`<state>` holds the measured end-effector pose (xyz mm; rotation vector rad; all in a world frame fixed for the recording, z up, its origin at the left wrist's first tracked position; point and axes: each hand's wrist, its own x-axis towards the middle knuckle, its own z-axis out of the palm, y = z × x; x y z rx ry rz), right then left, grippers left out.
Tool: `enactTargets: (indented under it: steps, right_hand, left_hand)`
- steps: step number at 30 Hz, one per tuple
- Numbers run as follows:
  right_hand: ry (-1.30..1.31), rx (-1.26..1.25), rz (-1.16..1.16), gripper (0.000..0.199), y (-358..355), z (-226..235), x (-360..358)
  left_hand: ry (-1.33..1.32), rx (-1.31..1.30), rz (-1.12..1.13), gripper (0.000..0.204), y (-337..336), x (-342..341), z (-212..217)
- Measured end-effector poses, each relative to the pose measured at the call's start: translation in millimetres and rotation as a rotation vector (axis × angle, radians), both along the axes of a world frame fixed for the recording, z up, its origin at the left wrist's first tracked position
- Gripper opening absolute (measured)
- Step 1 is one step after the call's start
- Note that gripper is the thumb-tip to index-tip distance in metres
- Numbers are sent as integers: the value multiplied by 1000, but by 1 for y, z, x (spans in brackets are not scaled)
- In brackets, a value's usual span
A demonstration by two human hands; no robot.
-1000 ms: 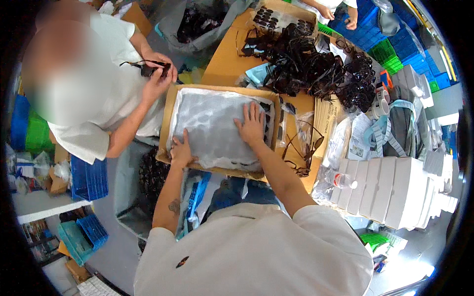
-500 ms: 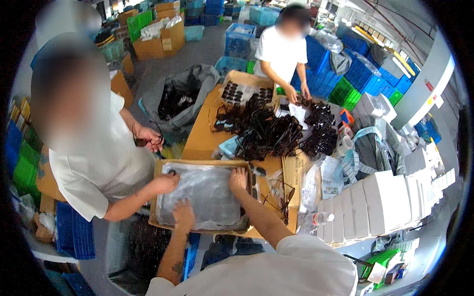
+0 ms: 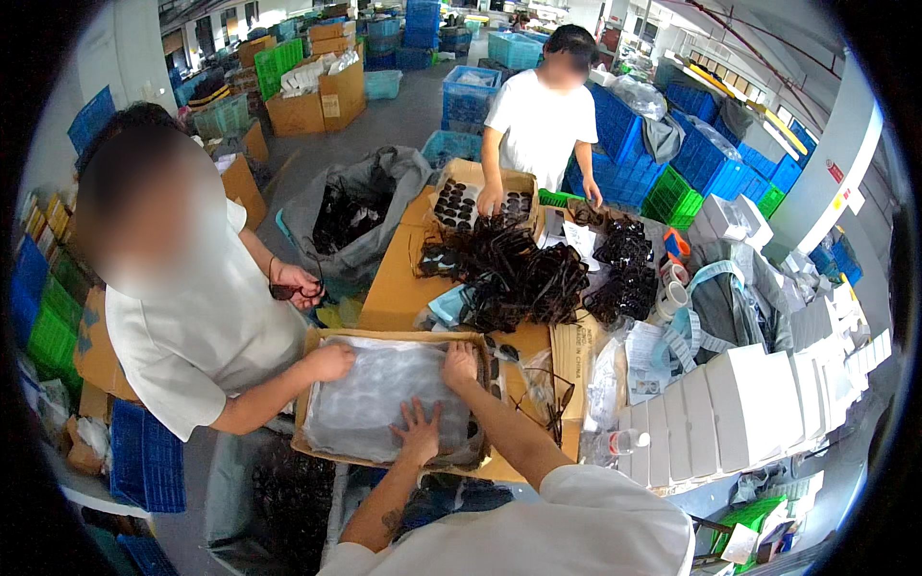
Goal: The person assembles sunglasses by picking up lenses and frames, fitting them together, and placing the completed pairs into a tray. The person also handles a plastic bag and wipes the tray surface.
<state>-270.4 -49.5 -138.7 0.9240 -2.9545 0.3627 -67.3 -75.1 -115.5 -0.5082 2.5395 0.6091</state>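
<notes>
In front of me a shallow cardboard box (image 3: 300, 415) is covered inside by a whitish translucent sheet (image 3: 370, 389). My left hand (image 3: 416, 434) lies flat on the sheet near its front edge, fingers spread. At the far right corner my right hand (image 3: 459, 367) has its fingers bent together on the sheet's edge. Dark lenses show along the right side of the box, partly hidden by my forearm. A co-worker's hand (image 3: 329, 363) rests at the box's left edge; that person's other hand (image 3: 300, 286) holds dark sunglasses (image 3: 282, 292).
Beyond the box lies a heap of dark glasses (image 3: 519, 274) on the table. Another person stands behind it beside an open carton of lenses (image 3: 459, 204). White boxes (image 3: 706, 408) line the right side, with a plastic bottle (image 3: 622, 442) near them. A grey sack (image 3: 370, 240) stands left.
My left hand has slid right across the sheet and spread its fingers. My right hand stays near the far right corner. The person at the back has moved a hand to the carton of lenses.
</notes>
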Motion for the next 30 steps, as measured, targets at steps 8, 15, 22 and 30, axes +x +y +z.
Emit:
enactTargets:
  steps: [8, 15, 22, 30]
  right_hand:
    - [-214, 91, 118, 32, -7, 8, -15]
    - [-123, 315, 324, 20, -16, 9, -33]
    - [370, 425, 550, 48, 0, 26, -24]
    - [-197, -37, 198, 80, 26, 47, 87]
  left_hand:
    - [-66, 8, -1, 103, 2, -7, 7]
    - [-51, 20, 0, 105, 3, -7, 10]
    - [-35, -92, -16, 127, 7, -4, -11]
    - [186, -14, 151, 100, -17, -2, -4]
